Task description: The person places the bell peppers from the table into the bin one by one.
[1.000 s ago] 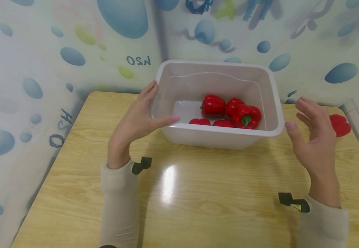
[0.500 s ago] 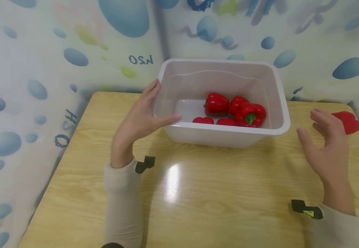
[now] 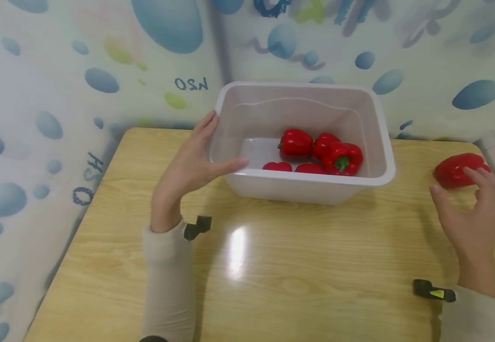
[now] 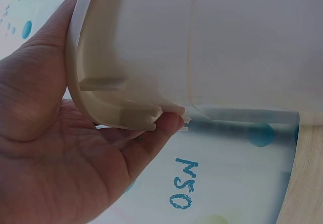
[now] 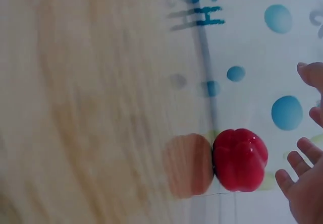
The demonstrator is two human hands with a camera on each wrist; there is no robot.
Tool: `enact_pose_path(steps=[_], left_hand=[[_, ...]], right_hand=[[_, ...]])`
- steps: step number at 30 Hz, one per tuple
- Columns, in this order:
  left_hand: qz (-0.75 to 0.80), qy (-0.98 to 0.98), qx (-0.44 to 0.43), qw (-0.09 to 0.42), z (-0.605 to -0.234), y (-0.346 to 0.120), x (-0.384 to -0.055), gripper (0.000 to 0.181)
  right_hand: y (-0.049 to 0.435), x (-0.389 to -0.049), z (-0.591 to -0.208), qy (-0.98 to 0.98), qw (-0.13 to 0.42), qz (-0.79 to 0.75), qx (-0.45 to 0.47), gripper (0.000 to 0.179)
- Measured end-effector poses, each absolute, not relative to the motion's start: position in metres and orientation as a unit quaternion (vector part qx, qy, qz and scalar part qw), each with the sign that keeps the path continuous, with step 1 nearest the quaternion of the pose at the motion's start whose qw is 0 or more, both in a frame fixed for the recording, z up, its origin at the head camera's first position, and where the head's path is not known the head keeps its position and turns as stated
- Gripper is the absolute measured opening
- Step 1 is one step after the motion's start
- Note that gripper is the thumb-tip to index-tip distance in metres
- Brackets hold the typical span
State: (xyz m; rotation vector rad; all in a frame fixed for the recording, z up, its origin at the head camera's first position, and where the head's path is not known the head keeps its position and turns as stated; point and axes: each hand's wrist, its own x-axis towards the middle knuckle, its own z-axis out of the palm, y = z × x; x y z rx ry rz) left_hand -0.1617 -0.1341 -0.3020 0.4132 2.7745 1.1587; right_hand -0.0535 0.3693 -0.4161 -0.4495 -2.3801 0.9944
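At its left corner, the white plastic bin [image 3: 307,187] is gripped by my left hand [image 3: 191,166], thumb over the front rim. The left wrist view shows fingertips [image 4: 169,123] curled under the rim [image 4: 73,57]. Inside the bin lie several red bell peppers [image 3: 295,142], one with its green stem facing forward. My right hand [image 3: 473,223], fingers spread and holding nothing, is beside a single red bell pepper [image 3: 452,171] at the table's right end. In the right wrist view a gap separates that pepper [image 5: 240,161] from the fingers [image 5: 298,161].
The wooden table [image 3: 307,266] runs up to a patterned wall [image 3: 144,61] behind the bin. Its right edge lies just past the lone pepper. Light glares off the tabletop in front of the bin.
My right hand has moved right, away from the bin's right end to the lone pepper, uncovering more of it. My left hand keeps its grip on the bin.
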Motion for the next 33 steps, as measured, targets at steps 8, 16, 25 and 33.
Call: enact_pose_path(steps=[8,16,25,33], left_hand=[[0.384,0.911,0.142,0.052,-0.302,-0.135,-0.162,0.113],[0.387,0.91,0.137,0.051,-0.302,-0.136,-0.161,0.113],[0.397,0.906,0.136,0.056,-0.304,-0.133,-0.16,0.113],[0.39,0.91,0.131,0.055,-0.301,-0.133,-0.159,0.114]], right_hand=[[0.384,-0.055,-0.434,-0.875,0.245,0.356,-0.219,0.066],[0.395,-0.07,-0.437,-0.875,0.23,0.352,-0.24,0.069],[0.405,-0.089,-0.436,-0.876,0.109,0.359,-0.305,0.079],[0.417,-0.105,-0.436,-0.881,0.099,0.345,-0.308,0.08]])
